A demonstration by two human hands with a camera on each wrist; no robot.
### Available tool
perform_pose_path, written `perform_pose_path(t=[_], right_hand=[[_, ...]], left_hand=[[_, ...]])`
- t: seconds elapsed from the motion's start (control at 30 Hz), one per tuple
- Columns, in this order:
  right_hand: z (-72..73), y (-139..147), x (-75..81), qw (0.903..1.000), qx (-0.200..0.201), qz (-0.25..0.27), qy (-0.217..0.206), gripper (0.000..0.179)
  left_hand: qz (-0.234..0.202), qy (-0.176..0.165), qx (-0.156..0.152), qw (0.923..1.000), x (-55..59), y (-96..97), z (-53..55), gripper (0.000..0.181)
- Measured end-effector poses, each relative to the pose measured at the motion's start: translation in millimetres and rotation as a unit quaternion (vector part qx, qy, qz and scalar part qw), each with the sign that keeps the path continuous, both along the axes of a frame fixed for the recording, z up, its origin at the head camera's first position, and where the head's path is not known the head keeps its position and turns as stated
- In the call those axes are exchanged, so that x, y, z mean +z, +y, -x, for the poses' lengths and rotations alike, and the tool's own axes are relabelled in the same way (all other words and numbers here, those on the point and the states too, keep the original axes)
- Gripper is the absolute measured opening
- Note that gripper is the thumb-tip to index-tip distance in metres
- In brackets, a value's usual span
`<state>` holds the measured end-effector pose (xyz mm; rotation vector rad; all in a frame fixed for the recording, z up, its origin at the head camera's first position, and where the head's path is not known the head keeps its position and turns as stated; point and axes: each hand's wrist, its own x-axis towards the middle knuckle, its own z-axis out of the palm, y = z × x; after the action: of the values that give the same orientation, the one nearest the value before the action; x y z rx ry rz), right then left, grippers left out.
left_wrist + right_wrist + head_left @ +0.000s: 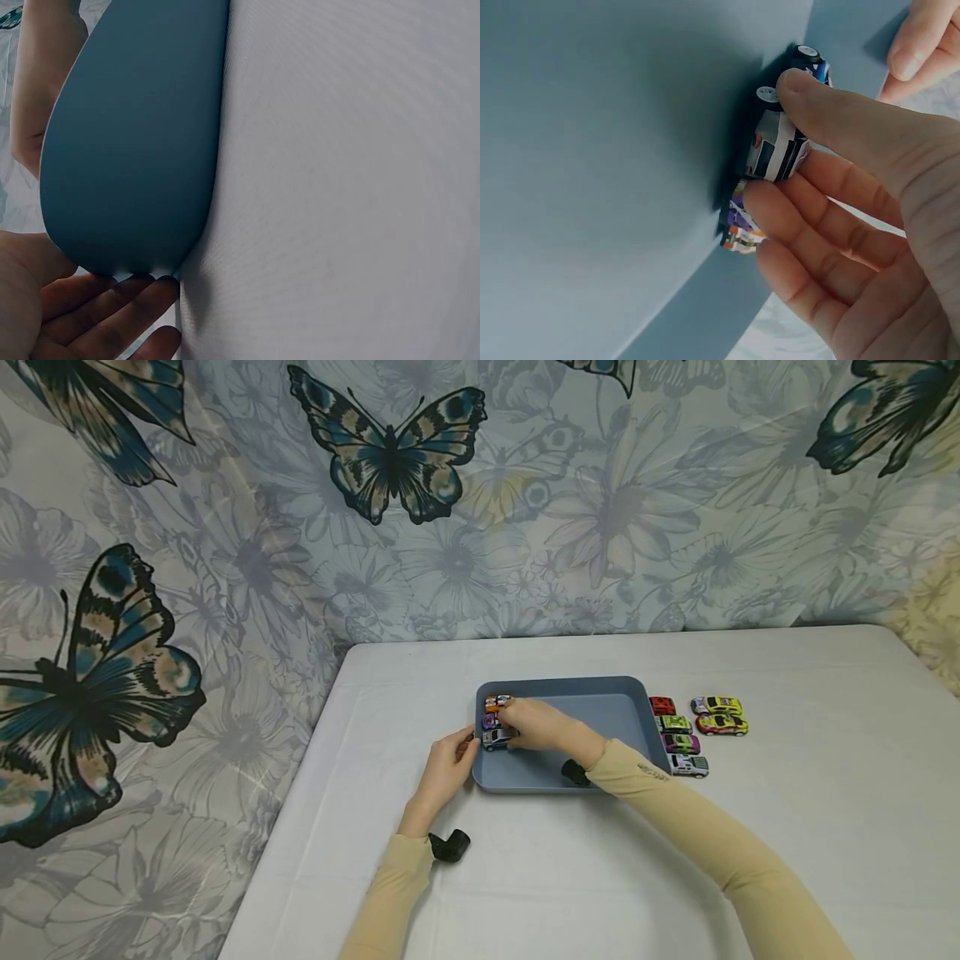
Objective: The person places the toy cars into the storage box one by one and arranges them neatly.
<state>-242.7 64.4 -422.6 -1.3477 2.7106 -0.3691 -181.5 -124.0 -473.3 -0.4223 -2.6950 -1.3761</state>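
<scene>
My left hand [447, 768] is at the left side of a blue-grey tray [570, 785], its thumb by the rim and its fingertips against the outer wall in the left wrist view. Inside that end of the tray, my right hand [551, 727] pinches a silver-and-black toy car [774, 146] between thumb and fingers. Beside it stand a purple toy car [491, 721] and an orange one [497, 702], lined up along the left wall. The right fingers partly cover all three in the head view.
Right of the tray stands a column of toy cars: red [662, 705], green [674, 724], purple [681, 743] and silver [688, 766]. Farther right are two yellow cars [722, 724]. A white cloth covers the table [562, 877]; butterfly-patterned fabric [465, 568] hangs behind.
</scene>
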Motion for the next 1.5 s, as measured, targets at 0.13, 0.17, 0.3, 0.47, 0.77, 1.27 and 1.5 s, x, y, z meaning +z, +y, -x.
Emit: perform_pose_path(t=[0.13, 0.17, 0.3, 0.47, 0.77, 1.27, 1.5], right_hand=[[-1.3, 0, -0.4, 0.9997, 0.0, -0.018, 0.016, 0.022], [-1.5, 0, -0.2, 0.9995, -0.001, -0.024, 0.021, 0.023], [-2.6, 0, 0.2, 0.9986, -0.007, -0.04, 0.035, 0.025], [-3.5, 5, 4.7, 0.9984, -0.01, -0.035, 0.044, 0.029], [-3.6, 56, 39.8, 0.994, -0.044, 0.051, 0.086, 0.025], [-12.8, 184, 50.1, 0.9852, -0.127, 0.059, 0.099, 0.02], [-26.4, 222, 37.2, 0.9829, -0.163, 0.029, 0.08, 0.024]], left_hand=[[0.0, -0.002, -0.001, 1.0, -0.4, 0.7, 0.3, 0.036], [-0.001, -0.002, -0.001, 1.0, -0.4, 0.9, 0.4, 0.036], [-0.003, 0.0, -0.004, 1.0, -1.4, 1.7, 0.6, 0.035], [-0.007, -0.001, -0.005, 1.0, -2.9, 2.2, 0.6, 0.035], [-0.008, -0.005, -0.006, 0.9999, -0.6, 3.2, 0.2, 0.036], [-0.007, -0.012, 0.005, 0.9999, 0.9, 0.8, -1.7, 0.037], [-0.006, -0.013, 0.007, 0.9999, 1.1, 1.2, -2.2, 0.037]])
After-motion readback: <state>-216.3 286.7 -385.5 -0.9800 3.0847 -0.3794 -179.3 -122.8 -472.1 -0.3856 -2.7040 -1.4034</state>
